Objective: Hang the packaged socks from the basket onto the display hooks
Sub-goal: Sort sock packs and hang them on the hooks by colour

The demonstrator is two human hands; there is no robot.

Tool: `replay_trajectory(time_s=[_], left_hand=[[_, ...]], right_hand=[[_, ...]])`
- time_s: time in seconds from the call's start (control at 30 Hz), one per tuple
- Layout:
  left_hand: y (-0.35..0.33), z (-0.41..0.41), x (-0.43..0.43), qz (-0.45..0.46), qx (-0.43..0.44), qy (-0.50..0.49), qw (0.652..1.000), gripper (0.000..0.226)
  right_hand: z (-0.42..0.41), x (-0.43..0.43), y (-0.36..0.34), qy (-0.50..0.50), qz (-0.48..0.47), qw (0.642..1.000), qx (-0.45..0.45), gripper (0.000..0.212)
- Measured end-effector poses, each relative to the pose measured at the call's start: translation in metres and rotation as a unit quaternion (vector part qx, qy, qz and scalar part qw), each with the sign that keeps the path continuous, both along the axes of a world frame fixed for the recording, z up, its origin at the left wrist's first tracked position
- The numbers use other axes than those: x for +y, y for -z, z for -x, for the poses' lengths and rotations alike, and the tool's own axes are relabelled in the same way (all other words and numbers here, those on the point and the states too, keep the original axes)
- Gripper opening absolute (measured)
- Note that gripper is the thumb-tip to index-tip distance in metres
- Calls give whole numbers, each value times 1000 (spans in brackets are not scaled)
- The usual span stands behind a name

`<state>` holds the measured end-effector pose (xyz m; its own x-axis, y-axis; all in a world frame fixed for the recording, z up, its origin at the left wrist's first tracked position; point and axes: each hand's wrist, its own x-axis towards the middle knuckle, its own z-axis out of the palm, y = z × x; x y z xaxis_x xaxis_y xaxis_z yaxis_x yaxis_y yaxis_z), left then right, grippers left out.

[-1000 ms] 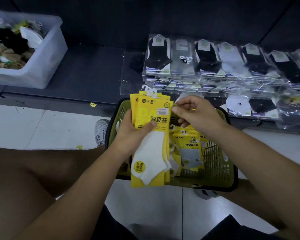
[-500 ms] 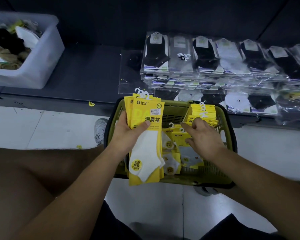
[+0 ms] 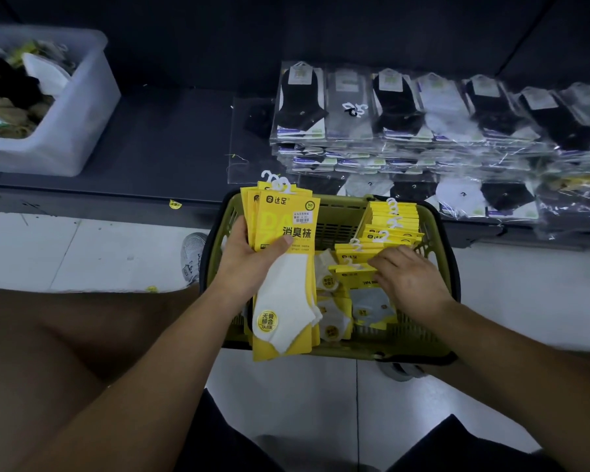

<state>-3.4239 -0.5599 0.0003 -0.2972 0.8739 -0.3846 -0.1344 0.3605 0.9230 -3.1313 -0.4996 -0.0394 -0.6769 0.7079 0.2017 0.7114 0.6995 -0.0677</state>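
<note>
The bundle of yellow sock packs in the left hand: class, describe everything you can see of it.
The bundle of yellow sock packs is several flat yellow card packs, slightly fanned, held upright over the green basket's left rim. White plastic hooks stick up from the tops. The front pack shows a white ankle sock, dark printed characters, a small white price label and a round yellow sticker. The left hand grips it mid-height, thumb across the front.
</note>
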Motion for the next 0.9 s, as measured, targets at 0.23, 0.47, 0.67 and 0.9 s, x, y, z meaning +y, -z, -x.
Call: replay_trajectory(time_s=[0.23, 0.47, 0.67, 0.9], left_hand=[[-1, -2, 2, -7, 3, 8, 1000, 44], [-14, 1, 9, -59, 24, -16, 998, 38], [-56, -11, 26, -115, 23, -22, 993, 25], [-115, -21, 41, -163, -20, -17, 986, 26]], right_hand=[[16, 14, -38, 144, 367, 909, 133, 19], [14, 63, -151, 74, 531, 802, 264, 21], [66, 61, -186, 73, 551, 667, 497, 23], [106, 73, -207, 167, 474, 670, 547, 27]])
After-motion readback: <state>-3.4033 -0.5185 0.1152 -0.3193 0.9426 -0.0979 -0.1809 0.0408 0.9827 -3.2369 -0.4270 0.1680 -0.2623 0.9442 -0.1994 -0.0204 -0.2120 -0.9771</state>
